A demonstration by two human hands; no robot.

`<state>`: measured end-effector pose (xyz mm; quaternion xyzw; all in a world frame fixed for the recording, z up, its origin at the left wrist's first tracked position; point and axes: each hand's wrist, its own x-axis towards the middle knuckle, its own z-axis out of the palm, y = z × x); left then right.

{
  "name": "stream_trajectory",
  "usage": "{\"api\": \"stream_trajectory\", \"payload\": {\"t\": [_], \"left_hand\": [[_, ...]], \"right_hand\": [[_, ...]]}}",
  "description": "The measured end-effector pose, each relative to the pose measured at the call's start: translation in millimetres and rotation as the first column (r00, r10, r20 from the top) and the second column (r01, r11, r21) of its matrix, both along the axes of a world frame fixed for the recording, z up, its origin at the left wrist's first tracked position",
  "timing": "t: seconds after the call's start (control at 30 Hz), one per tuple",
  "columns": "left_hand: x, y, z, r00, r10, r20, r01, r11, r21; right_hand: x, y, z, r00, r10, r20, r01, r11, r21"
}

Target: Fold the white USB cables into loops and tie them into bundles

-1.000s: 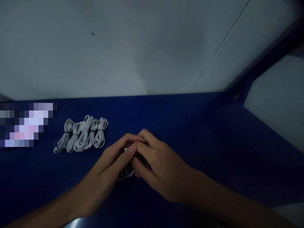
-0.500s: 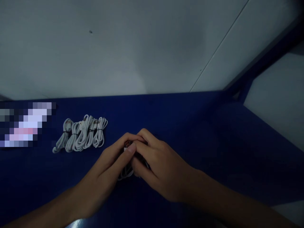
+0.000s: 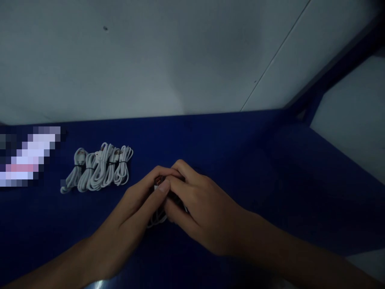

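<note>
Near the middle of the head view, my left hand (image 3: 141,200) and my right hand (image 3: 194,198) meet around a white coiled cable (image 3: 159,220). Both are closed on it, with fingertips touching at the top. An orange-lined connector end of the cable shows just beside my left thumb. Loops of the cable hang out below, between the two hands; most of it is hidden by my fingers. To the left lies a row of several white cable bundles (image 3: 104,170), each coiled, some visibly bound with a dark tie.
A blue table top (image 3: 192,140) runs under everything. Behind it rises a pale grey panel (image 3: 135,60). On the right are a dark blue frame bar (image 3: 333,76) and another pale panel (image 3: 351,120). A pixelated bright patch (image 3: 33,156) covers something at far left.
The whole view has shifted slightly, so the cable bundles sit a little further left and higher. Both hands keep nearly the same grip on the cable.
</note>
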<state>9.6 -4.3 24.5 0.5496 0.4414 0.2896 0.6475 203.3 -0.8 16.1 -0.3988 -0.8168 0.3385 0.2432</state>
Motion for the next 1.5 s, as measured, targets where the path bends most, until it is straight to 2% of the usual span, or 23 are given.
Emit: {"api": "stream_trajectory", "payload": {"t": [0.2, 0.57, 0.87, 1.13, 1.5], "left_hand": [[0.3, 2.3, -2.1, 0.999, -0.018, -0.034, 0.017, 0.999, -0.045], [1.2, 2.3, -1.6, 1.0, -0.017, -0.024, 0.017, 1.0, -0.001], [2.2, 2.0, 0.5, 1.0, -0.031, -0.005, 0.03, 0.997, -0.075], [1.5, 1.7, 0.8, 0.999, -0.04, -0.027, 0.04, 0.999, 0.004], [4.1, 0.8, 0.1, 0.999, -0.013, -0.051, 0.013, 1.0, -0.003]], "right_hand": [[-0.3, -2.2, 0.5, 1.0, -0.007, 0.014, 0.007, 1.0, -0.007], [-0.2, -1.9, -0.3, 0.999, -0.004, 0.036, 0.005, 1.0, -0.012], [-1.5, -1.6, 4.3, 0.998, -0.006, 0.064, 0.008, 1.0, -0.026], [-2.0, -2.8, 6.1, 0.994, -0.01, 0.107, 0.012, 1.0, -0.019], [-1.2, -1.2, 4.1, 0.994, -0.004, 0.108, 0.004, 1.0, -0.001]]}}
